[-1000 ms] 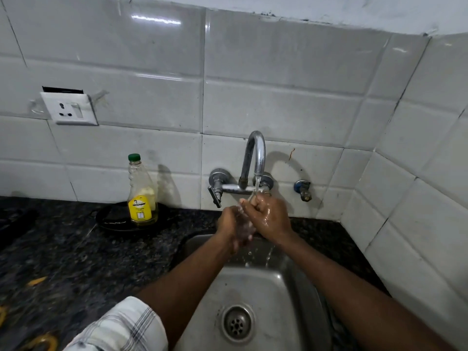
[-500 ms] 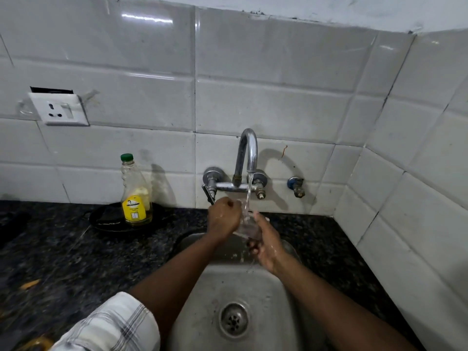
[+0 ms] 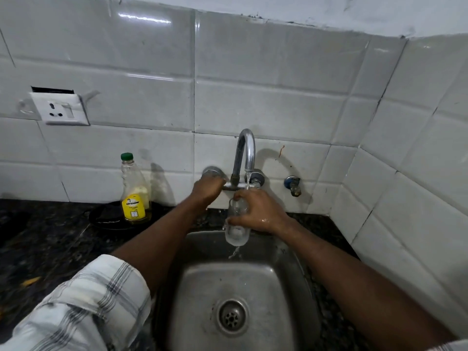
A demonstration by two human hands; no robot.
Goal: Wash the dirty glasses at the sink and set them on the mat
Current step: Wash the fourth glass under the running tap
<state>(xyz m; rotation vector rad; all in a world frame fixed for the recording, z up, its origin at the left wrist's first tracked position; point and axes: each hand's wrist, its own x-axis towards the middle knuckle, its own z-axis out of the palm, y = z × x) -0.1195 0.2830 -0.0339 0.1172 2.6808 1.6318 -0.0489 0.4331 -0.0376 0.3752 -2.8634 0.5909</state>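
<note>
A clear drinking glass (image 3: 236,233) hangs over the steel sink (image 3: 255,279), directly under the running stream from the chrome faucet (image 3: 245,150). My right hand (image 3: 258,211) grips the glass around its side, and water runs off its bottom. My left hand (image 3: 206,190) is curled around the faucet's left tap handle on the wall. The handle itself is mostly hidden under my fingers. No mat is in view.
A dish-soap bottle (image 3: 135,193) with a green cap and yellow label stands on a black dish (image 3: 106,217) left of the sink. Dark granite counter (image 3: 50,244) spreads to the left. A wall socket (image 3: 60,108) sits on the tiles; a small valve (image 3: 293,184) is right of the faucet.
My left hand left the glass and moved up to the left tap handle. My right hand shifted its hold and now carries the glass alone under the stream.
</note>
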